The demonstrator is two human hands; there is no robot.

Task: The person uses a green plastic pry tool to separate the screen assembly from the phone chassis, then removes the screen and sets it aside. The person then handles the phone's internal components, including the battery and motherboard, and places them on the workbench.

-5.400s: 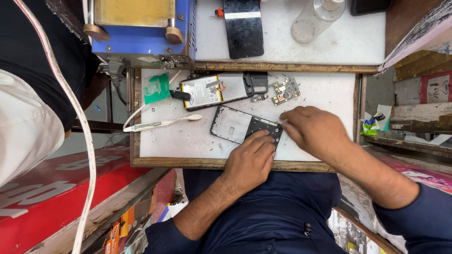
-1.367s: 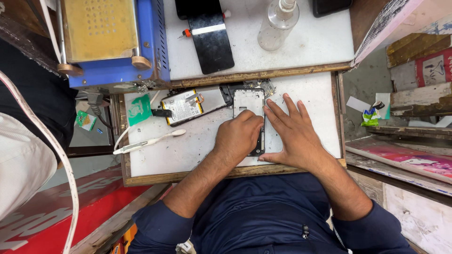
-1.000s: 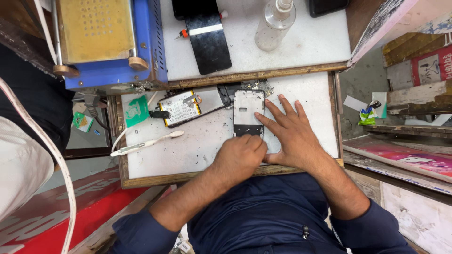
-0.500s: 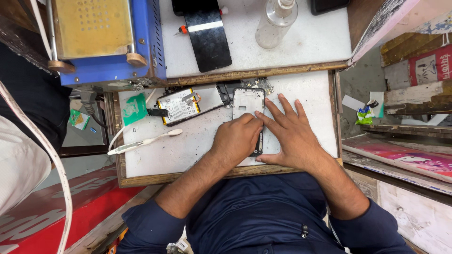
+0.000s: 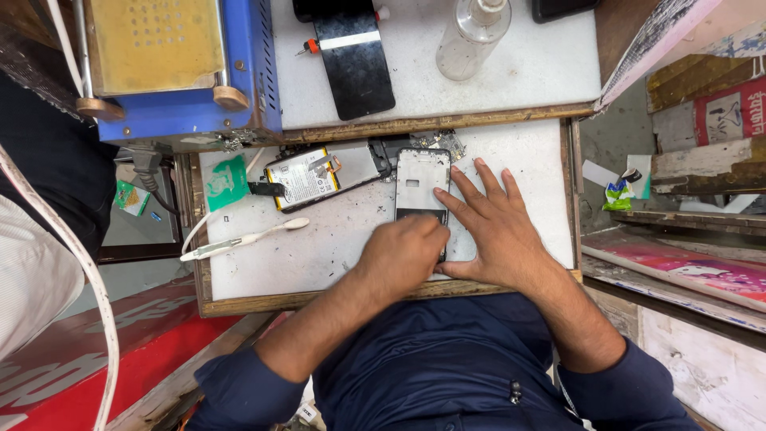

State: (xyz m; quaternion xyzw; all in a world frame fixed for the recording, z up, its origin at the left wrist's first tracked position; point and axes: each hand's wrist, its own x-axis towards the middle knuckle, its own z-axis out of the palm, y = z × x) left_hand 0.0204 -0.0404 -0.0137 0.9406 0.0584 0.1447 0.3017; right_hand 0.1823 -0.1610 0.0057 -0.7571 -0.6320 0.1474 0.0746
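Your left hand (image 5: 403,255) is curled into a loose fist, and it sits on the bottom end of the phone frame (image 5: 423,185). Its fingers are tucked together and press down on the frame, but you cannot tell if they pinch anything small. Your right hand (image 5: 495,231) lies flat on the table (image 5: 527,160), just at 3 o'clock of the frame. Its fingers (image 5: 455,206) are spread wide apart and hold nothing. The first finger rests its tip on the frame's edge.

The phone frame lies flat near the middle of the white table, with its long side running from 12 to 6 o'clock. Its top part is pale and its lower part is dark, and your left hand hides the bottom end.

At 9 o'clock of the frame lies an open phone body (image 5: 319,172) with its battery showing. It is tilted a little and sits just beside the frame. A green card (image 5: 226,182) lies farther out at 9 o'clock. A white plastic tool (image 5: 243,238) lies at 8 o'clock, well apart from your hands.

At 12 o'clock, on the higher white board, lies a black phone screen (image 5: 355,68). A clear bottle (image 5: 472,36) stands at 1 o'clock. A blue machine with a yellow top (image 5: 171,64) sits at 10 o'clock.
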